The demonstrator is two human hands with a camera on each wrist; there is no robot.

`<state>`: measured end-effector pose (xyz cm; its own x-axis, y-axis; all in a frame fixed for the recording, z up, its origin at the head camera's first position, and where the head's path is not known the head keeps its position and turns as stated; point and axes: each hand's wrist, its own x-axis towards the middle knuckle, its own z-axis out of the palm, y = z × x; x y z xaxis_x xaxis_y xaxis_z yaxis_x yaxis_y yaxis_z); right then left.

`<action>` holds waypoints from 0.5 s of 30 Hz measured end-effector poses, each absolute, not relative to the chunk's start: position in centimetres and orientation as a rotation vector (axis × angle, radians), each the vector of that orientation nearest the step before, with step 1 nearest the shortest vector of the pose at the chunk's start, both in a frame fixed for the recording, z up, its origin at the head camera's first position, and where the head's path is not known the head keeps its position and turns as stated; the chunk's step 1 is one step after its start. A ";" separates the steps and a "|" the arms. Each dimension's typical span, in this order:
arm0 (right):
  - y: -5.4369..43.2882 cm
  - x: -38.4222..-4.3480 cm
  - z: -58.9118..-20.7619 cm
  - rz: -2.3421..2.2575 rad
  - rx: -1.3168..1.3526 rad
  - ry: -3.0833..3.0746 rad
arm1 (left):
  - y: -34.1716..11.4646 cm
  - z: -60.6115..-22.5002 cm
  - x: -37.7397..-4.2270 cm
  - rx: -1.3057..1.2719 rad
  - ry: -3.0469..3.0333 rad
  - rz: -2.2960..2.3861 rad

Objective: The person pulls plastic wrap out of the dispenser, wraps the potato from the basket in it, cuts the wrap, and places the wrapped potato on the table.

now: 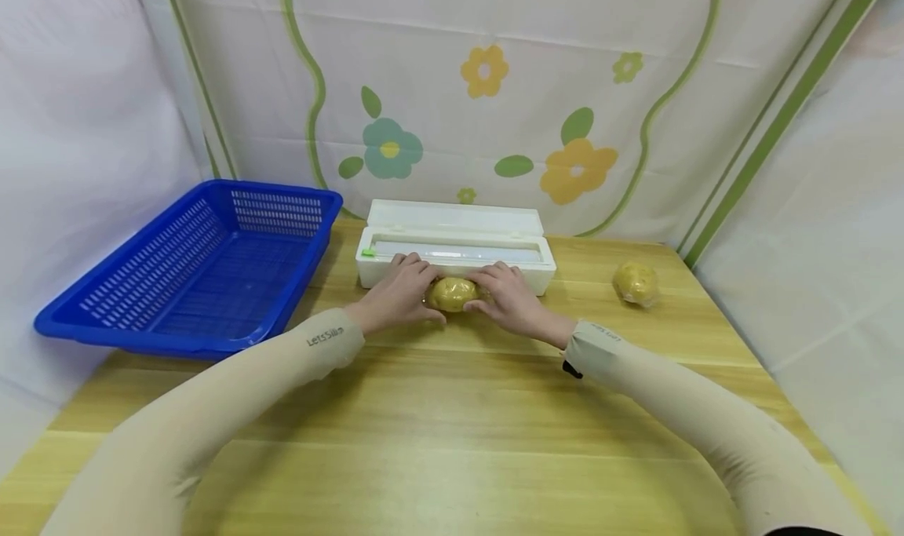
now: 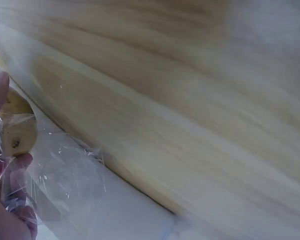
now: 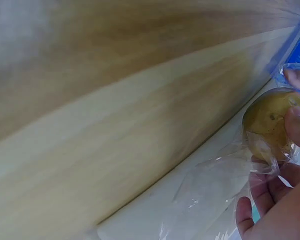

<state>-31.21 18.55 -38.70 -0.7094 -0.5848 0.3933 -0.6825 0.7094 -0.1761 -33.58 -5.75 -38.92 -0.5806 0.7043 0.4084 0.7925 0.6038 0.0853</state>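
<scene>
Between my two hands is a yellow potato (image 1: 453, 293), with clear cling film (image 3: 210, 185) around it and loose film trailing at its ends. My left hand (image 1: 401, 293) grips one end, thumb on the near side. At the other end my right hand (image 1: 510, 299) holds it the same way, its thumb pressing the skin in the right wrist view. Right behind the potato stands a white cling film box (image 1: 455, 269), its lid (image 1: 452, 216) raised and a pale roll inside. A small green piece (image 1: 368, 253) sits at the box's left end.
A blue plastic basket (image 1: 191, 346) with slotted sides stands to the left. Farther right on the wooden table (image 1: 452, 434) lies another potato (image 1: 636, 283) wrapped in film. A white flowered curtain (image 1: 424, 49) hangs close behind the box, with white cloth at both sides.
</scene>
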 end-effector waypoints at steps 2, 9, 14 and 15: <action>18.5 -31.2 -38.8 0.469 0.988 -2.615 | -5.6 -38.8 -33.6 -1.200 -2.466 -0.334; 18.6 -31.4 -38.9 0.612 0.965 -2.604 | -5.6 -38.3 -33.6 -1.248 -2.350 -0.226; 18.7 -31.5 -38.8 0.610 0.959 -2.604 | -5.7 -38.2 -33.7 -1.274 -2.342 -0.153; 18.6 -31.5 -38.8 0.609 0.957 -2.605 | -5.8 -38.2 -33.8 -1.277 -2.344 -0.135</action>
